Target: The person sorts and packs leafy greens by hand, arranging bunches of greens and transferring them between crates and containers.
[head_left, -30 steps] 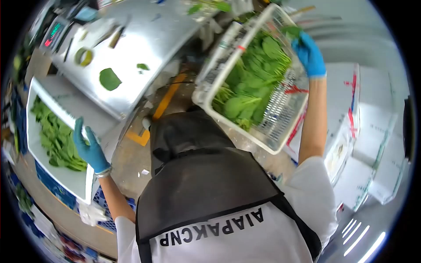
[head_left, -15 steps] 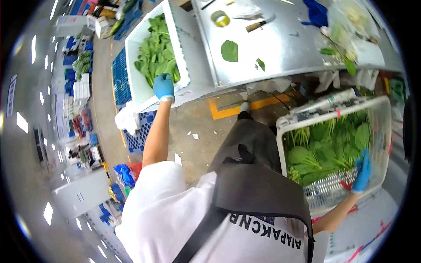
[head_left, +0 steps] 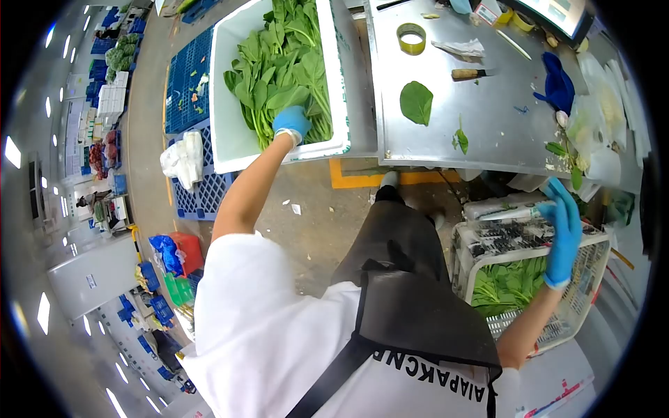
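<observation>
My left hand (head_left: 291,124), in a blue glove, is at the near end of a white foam box (head_left: 340,104) filled with leafy greens (head_left: 275,73). Its fingers are curled down onto the stems and leaves; the fingertips are hidden. My right hand (head_left: 562,226), gloved in the same blue, is raised above a pale plastic crate (head_left: 582,306). Its fingers are stretched out, with nothing in them. More leafy greens (head_left: 509,282) lie inside this crate, partly covered by its rim and my forearm.
A metal table (head_left: 481,139) bears a tape roll (head_left: 411,40), a knife (head_left: 472,73), a loose leaf (head_left: 417,103) and a blue cloth (head_left: 555,83). Blue pallets (head_left: 187,87) and a white bag (head_left: 185,160) lie on the floor at left. A screen (head_left: 557,12) stands at upper right.
My right hand has come up out of the crate, with its fingers extended. My left hand is now further over the greens in the foam box. The view has shifted.
</observation>
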### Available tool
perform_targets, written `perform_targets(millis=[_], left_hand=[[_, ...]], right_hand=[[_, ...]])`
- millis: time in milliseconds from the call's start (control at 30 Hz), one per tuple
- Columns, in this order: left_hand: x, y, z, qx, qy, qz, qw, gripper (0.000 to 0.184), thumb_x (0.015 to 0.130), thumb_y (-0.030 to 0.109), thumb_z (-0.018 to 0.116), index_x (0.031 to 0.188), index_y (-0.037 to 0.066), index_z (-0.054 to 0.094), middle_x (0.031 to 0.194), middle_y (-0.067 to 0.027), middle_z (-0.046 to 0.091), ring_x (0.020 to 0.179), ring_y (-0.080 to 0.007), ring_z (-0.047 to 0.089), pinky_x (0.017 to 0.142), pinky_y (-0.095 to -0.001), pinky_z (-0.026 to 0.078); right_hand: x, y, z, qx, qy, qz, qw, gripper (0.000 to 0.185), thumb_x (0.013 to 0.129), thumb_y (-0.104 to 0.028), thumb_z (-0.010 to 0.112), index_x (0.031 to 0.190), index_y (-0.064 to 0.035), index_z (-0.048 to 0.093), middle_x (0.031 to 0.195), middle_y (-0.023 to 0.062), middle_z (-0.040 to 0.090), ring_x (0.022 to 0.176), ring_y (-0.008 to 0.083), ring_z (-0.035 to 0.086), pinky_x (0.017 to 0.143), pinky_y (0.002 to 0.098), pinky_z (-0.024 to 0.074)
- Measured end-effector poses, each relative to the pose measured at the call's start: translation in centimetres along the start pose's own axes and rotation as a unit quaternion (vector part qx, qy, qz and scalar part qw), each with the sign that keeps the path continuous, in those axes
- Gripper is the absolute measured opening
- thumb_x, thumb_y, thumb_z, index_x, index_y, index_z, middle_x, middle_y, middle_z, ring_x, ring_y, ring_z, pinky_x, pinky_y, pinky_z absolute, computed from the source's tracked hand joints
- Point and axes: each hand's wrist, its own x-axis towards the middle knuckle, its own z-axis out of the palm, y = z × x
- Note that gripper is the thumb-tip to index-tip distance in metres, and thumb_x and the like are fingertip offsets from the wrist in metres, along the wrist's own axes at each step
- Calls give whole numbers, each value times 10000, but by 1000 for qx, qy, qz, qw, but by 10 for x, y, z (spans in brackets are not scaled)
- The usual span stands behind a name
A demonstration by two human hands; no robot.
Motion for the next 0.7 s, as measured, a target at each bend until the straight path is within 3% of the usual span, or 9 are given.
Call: perform_targets(millis=[67, 100, 167, 300, 333, 500, 533, 633, 700], left_hand=[[-13, -18, -15, -115, 33, 22, 993, 280, 771, 288, 728, 873, 28, 710, 812, -120, 721, 785, -272, 709, 706, -377, 550], [-15, -29, -18, -350, -56, -41, 934, 195, 835, 211, 719, 880, 23, 693, 869, -146, 719, 729, -206, 710, 652, -345, 554], [-15, -56, -15, -570, -103, -31, 814, 77, 887, 96, 687, 880, 23, 667, 830, -101, 705, 676, -158, 697, 592, -303, 549], [-27, -74, -12, -725, -129, -5, 677, 82, 898, 73, 683, 926, 11, 639, 915, -63, 686, 871, -151, 679, 738, -273, 540], [-19, -84, -7, -679, -125, 41, 722, 148, 889, 108, 711, 952, -5, 638, 978, -67, 693, 901, -117, 625, 788, -263, 497], [-51, -68, -50, -553, 48, 42, 831, 179, 862, 154, 756, 875, 5, 657, 894, -37, 687, 771, -79, 537, 663, -248, 422], [-59, -66, -48, -466, 52, 60, 881, 168, 856, 140, 756, 888, 7, 658, 859, -51, 675, 745, -108, 561, 654, -282, 441], [-116, 14, -89, -281, 137, 353, 882, 162, 822, 43, 725, 971, 31, 662, 898, -179, 635, 772, -377, 598, 696, -384, 488], [-149, 54, -79, -217, 158, 446, 854, 185, 815, 49, 730, 986, 37, 660, 914, -182, 638, 812, -379, 613, 719, -413, 489]], right_hand=[[22, -25, 64, 55, -90, 17, 994, 338, 1008, -168, 503, 1300, -35, 610, 1214, 86, 649, 991, 159, 633, 891, 302, 498], [31, -36, 98, 81, -135, 32, 987, 333, 1002, -153, 513, 1297, -32, 610, 1194, 81, 656, 960, 151, 636, 883, 298, 502], [40, -61, 167, 88, -241, 23, 966, 320, 995, -160, 540, 1276, -29, 622, 1176, 72, 663, 962, 134, 625, 870, 283, 505], [50, -68, 278, 167, -411, 67, 894, 330, 993, -163, 558, 1288, -27, 614, 1149, 73, 672, 933, 133, 625, 858, 280, 517], [51, -67, 294, 163, -420, 73, 890, 333, 991, -163, 561, 1292, -29, 612, 1140, 71, 672, 933, 131, 625, 854, 279, 518], [43, -50, 330, 108, -423, 89, 895, 445, 941, -250, 661, 1327, -43, 584, 1109, 60, 689, 880, 111, 643, 815, 262, 532], [39, -44, 330, 107, -418, 66, 900, 515, 924, -251, 684, 1372, -43, 538, 1104, 67, 676, 910, 113, 626, 831, 271, 525], [17, -30, 337, 176, -280, -47, 943, 686, 851, -267, 772, 1450, -115, 472, 1035, 56, 660, 900, 117, 599, 810, 287, 523], [10, -43, 303, 221, -310, 55, 923, 583, 836, -333, 768, 1313, -52, 583, 1149, 167, 666, 879, 186, 656, 843, 339, 529]])
